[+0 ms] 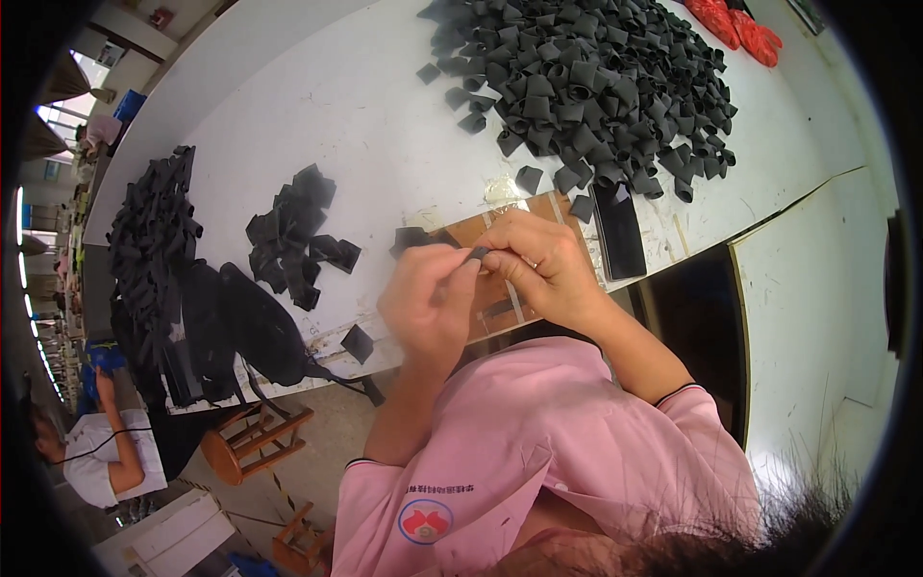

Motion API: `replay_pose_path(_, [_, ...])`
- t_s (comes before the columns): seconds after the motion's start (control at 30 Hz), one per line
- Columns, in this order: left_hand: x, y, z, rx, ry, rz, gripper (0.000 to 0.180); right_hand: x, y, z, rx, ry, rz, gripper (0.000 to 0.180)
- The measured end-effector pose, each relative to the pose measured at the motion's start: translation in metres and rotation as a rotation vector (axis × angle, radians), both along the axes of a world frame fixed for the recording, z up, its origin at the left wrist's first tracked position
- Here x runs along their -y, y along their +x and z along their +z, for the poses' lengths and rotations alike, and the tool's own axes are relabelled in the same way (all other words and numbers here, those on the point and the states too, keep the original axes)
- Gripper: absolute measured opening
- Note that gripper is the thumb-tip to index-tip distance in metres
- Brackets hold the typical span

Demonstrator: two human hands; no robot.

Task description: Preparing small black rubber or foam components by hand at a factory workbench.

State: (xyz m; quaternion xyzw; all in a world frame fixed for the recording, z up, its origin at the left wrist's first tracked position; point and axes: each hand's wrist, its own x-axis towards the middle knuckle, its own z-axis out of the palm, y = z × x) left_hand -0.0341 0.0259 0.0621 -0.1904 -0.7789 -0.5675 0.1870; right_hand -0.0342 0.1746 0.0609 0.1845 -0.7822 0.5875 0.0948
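Note:
Between the fingertips of both hands is a small black fabric-like piece (478, 254), mostly covered by the fingers. My left hand (428, 300) pinches it from the left, and my right hand (543, 264) pinches it from the right. Both hands are over a brown board (468, 231) with pale strips, at the table's near edge. Another dark piece (410, 238) lies just beyond my left hand. A black rectangular slab or tray (620, 231) is right of the board.
A large heap of folded black pieces (586, 87) covers the far table (375, 87). Flat black pieces (293, 231) and a long dark pile (154, 231) lie left, near black padded items (260, 322). Red gloves (735, 29) lie far right. A wooden stool (255, 442) and a co-worker (115, 447) are left.

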Motion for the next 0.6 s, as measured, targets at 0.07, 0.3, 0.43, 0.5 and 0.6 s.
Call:
replay_pose_path(0.07, [0.0, 0.0, -0.005, -0.046, -0.015, 0.024, 0.008, 0.001, 0.001, -0.007, -0.034, 0.028, -0.012, 0.009])
replay_pose_path(0.3, [0.005, -0.001, -0.018, 0.101, 0.181, -0.066, 0.007, 0.01, 0.006, -0.008, -0.161, 0.087, -0.121, 0.011])
replay_pose_path(0.43, [0.003, -0.005, -0.011, 0.109, 0.243, -0.084, 0.008, 0.008, 0.006, -0.005, -0.215, 0.105, -0.157, 0.014])
replay_pose_path(0.5, [0.006, -0.004, -0.01, 0.113, 0.178, -0.08, 0.008, 0.006, 0.004, -0.007, -0.195, 0.113, -0.13, 0.016])
replay_pose_path(0.6, [0.009, -0.002, -0.011, 0.11, 0.092, -0.081, 0.009, 0.008, 0.006, -0.014, -0.233, 0.111, -0.143, 0.016])
